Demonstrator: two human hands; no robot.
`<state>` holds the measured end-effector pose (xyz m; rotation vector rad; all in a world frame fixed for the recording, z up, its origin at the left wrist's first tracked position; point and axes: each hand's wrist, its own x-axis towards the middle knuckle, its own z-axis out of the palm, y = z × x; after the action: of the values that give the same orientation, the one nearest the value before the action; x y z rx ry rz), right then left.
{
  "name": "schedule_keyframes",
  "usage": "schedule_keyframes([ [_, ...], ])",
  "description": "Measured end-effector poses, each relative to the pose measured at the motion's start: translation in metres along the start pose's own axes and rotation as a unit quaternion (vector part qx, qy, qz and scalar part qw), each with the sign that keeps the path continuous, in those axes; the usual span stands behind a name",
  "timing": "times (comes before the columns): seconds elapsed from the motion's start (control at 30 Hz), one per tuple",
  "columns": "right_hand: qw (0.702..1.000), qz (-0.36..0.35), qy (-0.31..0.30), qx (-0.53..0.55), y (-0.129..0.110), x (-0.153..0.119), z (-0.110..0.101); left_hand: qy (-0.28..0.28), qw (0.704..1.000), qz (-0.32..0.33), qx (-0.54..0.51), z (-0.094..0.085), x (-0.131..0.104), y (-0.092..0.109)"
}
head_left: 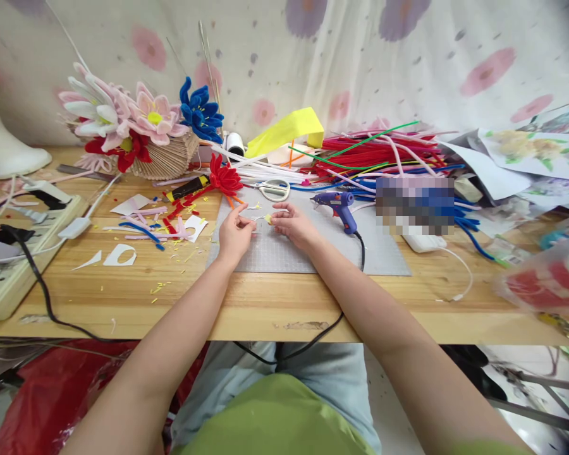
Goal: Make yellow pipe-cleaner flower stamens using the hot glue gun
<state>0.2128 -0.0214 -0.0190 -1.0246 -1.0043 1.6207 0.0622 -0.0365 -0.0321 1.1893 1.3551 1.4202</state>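
Over the grey cutting mat (pixel 284 256), my left hand (pixel 237 234) pinches the end of a thin white strand (pixel 258 218). Facing it from the right, my right hand (pixel 291 224) has its fingertips closed around a small pale yellow piece (pixel 268 218) at the strand's other end. The exact shape of that piece is too small to tell. White-handled scissors (pixel 275 189) lie just behind my hands. To the right of my right hand, a blue glue gun (pixel 336 205) rests on the mat, its black cord running off the table's front edge.
A red fuzzy flower (pixel 224 177) lies behind my left hand. Scraps and a black-yellow cutter (pixel 187 188) are at left, near a power strip (pixel 23 253). Fuzzy-flower arrangement (pixel 154 120) stands back left. Coloured stems (pixel 384 151), a white phone-like device (pixel 424 240) and a red-white cup (pixel 550 278) are right.
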Motion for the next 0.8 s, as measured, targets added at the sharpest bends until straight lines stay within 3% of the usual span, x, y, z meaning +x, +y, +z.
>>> schedule_keyframes([
  [0.2,0.999,0.003,-0.037,0.022,0.004,-0.001,0.008,-0.009,1.000,0.006,0.004,0.001,-0.002,-0.001],
  [0.5,0.995,0.040,-0.013,0.087,0.006,0.000,0.008,-0.012,0.991,0.102,0.081,-0.003,0.003,-0.010],
  [0.8,0.990,0.052,0.005,0.128,0.006,0.000,0.010,0.000,0.986,0.112,0.122,-0.002,0.000,-0.007],
])
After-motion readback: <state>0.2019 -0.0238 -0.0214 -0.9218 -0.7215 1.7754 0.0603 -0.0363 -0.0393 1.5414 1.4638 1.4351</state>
